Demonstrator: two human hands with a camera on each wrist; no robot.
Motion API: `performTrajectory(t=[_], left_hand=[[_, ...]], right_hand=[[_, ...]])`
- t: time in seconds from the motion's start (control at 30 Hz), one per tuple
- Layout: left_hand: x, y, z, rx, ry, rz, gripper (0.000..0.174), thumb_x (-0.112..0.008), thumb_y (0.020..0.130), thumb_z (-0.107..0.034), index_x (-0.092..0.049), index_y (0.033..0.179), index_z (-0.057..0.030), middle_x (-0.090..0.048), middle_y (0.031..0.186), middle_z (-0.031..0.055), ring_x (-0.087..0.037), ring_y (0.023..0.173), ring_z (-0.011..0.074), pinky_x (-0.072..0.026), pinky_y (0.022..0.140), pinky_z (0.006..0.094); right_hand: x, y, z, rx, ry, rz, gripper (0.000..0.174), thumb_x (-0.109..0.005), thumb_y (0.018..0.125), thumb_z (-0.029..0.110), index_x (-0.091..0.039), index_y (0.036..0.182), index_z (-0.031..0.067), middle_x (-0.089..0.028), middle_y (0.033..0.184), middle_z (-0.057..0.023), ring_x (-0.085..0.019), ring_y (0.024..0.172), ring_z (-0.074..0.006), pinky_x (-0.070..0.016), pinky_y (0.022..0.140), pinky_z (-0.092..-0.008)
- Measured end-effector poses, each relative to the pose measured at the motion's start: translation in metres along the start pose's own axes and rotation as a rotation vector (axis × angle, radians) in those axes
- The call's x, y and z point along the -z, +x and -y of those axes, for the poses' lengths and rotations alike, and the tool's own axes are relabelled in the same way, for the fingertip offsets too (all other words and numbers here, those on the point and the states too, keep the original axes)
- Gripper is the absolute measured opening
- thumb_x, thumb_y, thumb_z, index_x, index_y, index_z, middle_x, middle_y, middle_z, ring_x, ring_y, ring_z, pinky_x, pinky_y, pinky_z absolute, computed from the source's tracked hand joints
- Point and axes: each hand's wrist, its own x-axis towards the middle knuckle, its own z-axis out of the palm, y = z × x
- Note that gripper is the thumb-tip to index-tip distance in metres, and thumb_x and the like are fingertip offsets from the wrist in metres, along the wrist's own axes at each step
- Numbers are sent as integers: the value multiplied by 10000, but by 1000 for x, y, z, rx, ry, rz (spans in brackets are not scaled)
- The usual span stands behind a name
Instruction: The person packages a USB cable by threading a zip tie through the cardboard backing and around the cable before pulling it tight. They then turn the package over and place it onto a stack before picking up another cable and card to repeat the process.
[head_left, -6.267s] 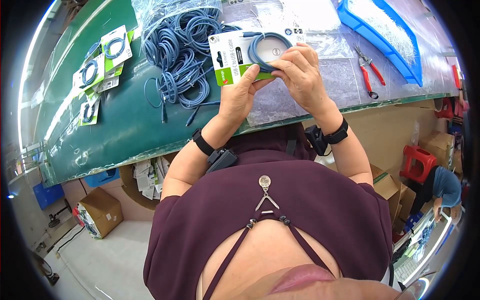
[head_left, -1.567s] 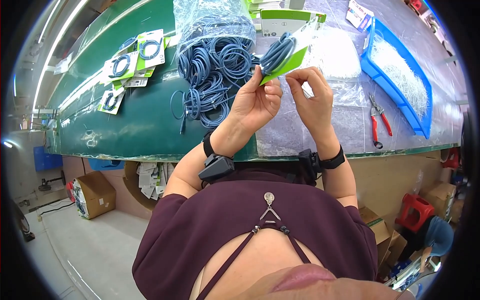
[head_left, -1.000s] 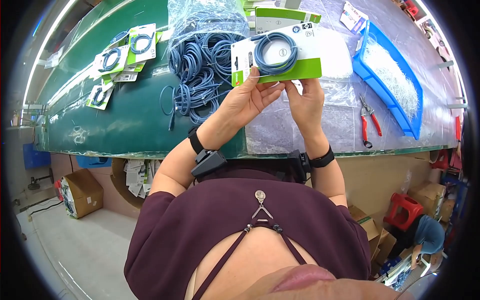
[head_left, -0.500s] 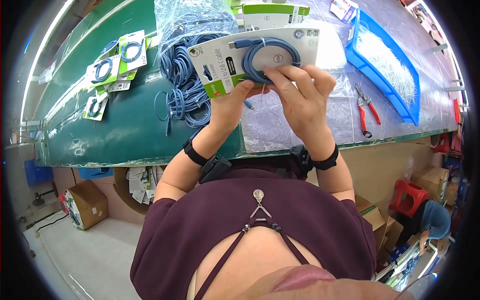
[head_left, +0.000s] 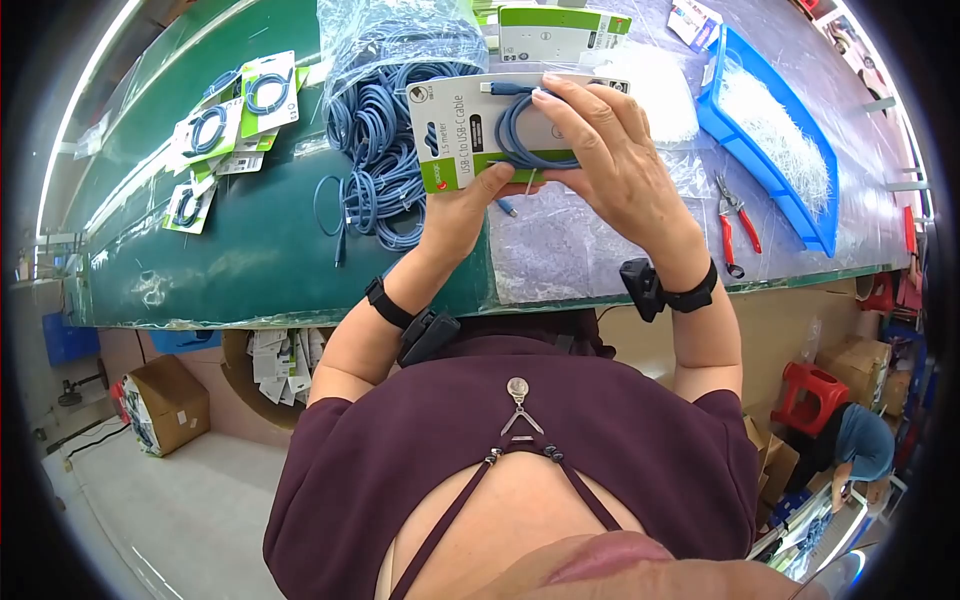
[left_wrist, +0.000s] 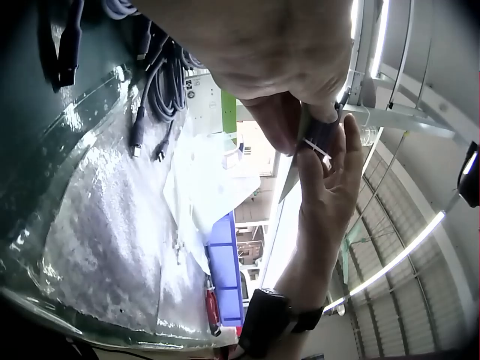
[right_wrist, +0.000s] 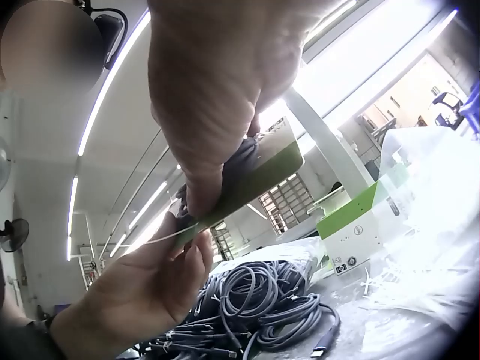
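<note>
In the head view a white and green cable card [head_left: 455, 140] is held up above the bench, its printed front facing up. A coiled blue cable [head_left: 512, 130] lies against the card. The left hand [head_left: 458, 215] grips the card's lower edge, thumb in front. Over the coil lies the right hand [head_left: 625, 165], its fingers bent across the cable and its thumb at the lower edge. A thin white tie end [head_left: 530, 182] hangs below the card. In the right wrist view the tie [right_wrist: 174, 235] sticks out beside the left hand [right_wrist: 139, 289].
Loose blue cables [head_left: 375, 190] spill from a clear bag behind the left hand. Carded cables [head_left: 208, 130] lie at the left, more cards [head_left: 560, 42] at the back. Red-handled pliers [head_left: 737, 225] and a blue tray [head_left: 775, 165] of white ties are at the right.
The right hand has shifted right and its fingers have moved up over the coil. The card has turned slightly more level. Earlier, it was tilted edge-on with the right hand off it.
</note>
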Motion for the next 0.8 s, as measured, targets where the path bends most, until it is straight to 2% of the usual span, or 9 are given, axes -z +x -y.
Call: performTrajectory(t=[0.2, 0.3, 0.47, 0.6, 0.73, 0.8], left_hand=[[-8, -2, 10, -35, -42, -54, 375, -569, 925, -29, -439, 1273, 15, -589, 1140, 157, -656, 954, 272, -604, 789, 380], [-5, 3, 12, -43, -33, -83, 361, -568, 925, -27, -449, 1264, 16, -598, 1127, 159, -657, 953, 271, -604, 794, 388], [0, 2, 12, -30, -24, -56, 314, -559, 933, -36, -489, 1235, 13, -613, 1117, 145, -658, 951, 259, -596, 807, 405], [1, 0, 12, -56, -19, -18, 288, -557, 940, -58, -518, 1218, 6, -622, 1119, 131, -658, 957, 250, -588, 813, 405], [2, -3, 10, -43, -66, -22, 293, -581, 920, -34, -523, 1203, 13, -625, 1103, 139, -659, 948, 263, -586, 819, 392], [4, -2, 6, -27, -88, 21, 294, -584, 919, -36, -528, 1205, 1, -629, 1102, 132, -657, 956, 262, -578, 822, 390]], right_hand=[[-7, -4, -5, 94, -36, -23, 717, -784, 649, 131, -494, 1304, 114, -503, 1357, -76, -473, 1162, -258, -392, 981, -395], [-1, -2, 7, -22, -146, -43, 606, -761, 680, 136, -550, 1248, 119, -573, 1237, -51, -507, 1108, -232, -345, 1013, -426], [-14, -16, 10, 4, -95, -111, 475, -741, 701, 154, -619, 1159, 129, -604, 1095, 0, -518, 1056, -200, -285, 1051, -445], [-24, -25, 1, 61, -58, 33, 381, -735, 702, 147, -664, 1076, 155, -595, 1002, 40, -508, 1025, -173, -267, 1060, -426], [-23, -29, 1, 128, -142, -4, 341, -723, 718, 156, -676, 1053, 194, -596, 987, 72, -486, 1031, -145, -272, 1053, -406], [-20, -35, 6, 132, -194, -165, 313, -723, 718, 161, -683, 1024, 218, -592, 981, 82, -485, 1025, -132, -281, 1047, -397]])
